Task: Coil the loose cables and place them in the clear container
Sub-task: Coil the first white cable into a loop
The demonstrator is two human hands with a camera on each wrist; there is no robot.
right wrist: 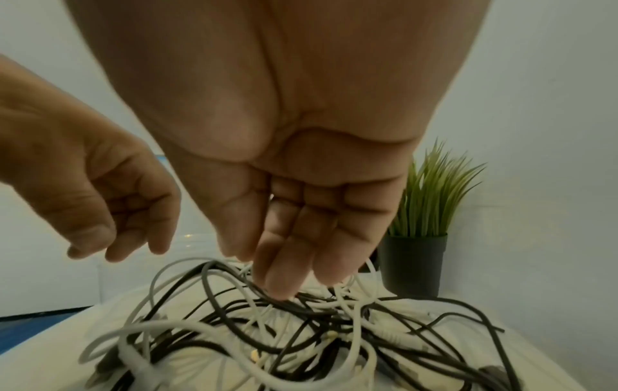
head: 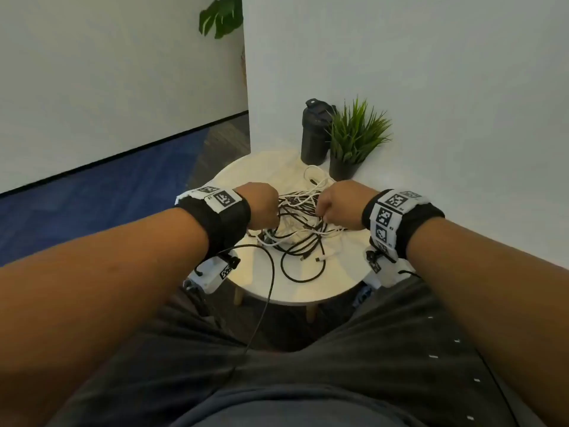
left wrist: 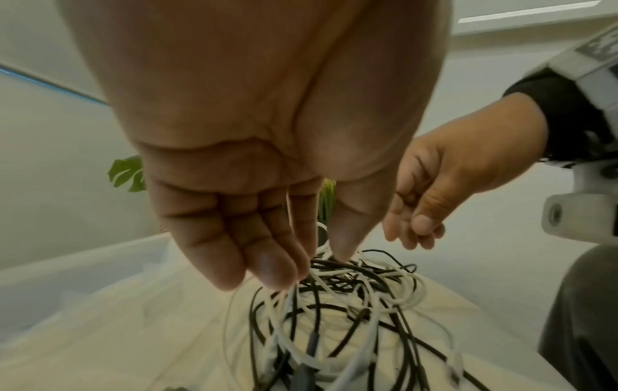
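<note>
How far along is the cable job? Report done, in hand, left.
Done: nothing visible; no coil is made, and the black and white cables lie in one tangle on the round table.
In hand: the left hand and right hand reach into the pile; whether either grips a strand is unclear.
Left: separating, coiling and storing every cable.

No legible txt; wrist bands (head: 388, 214) show coded markers only.

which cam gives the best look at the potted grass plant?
Head view: the potted grass plant shows whole, beside the dark bottle. Right wrist view shows it too, its left edge behind the right hand. Left wrist view catches only a sliver of leaves between the fingers.
</note>
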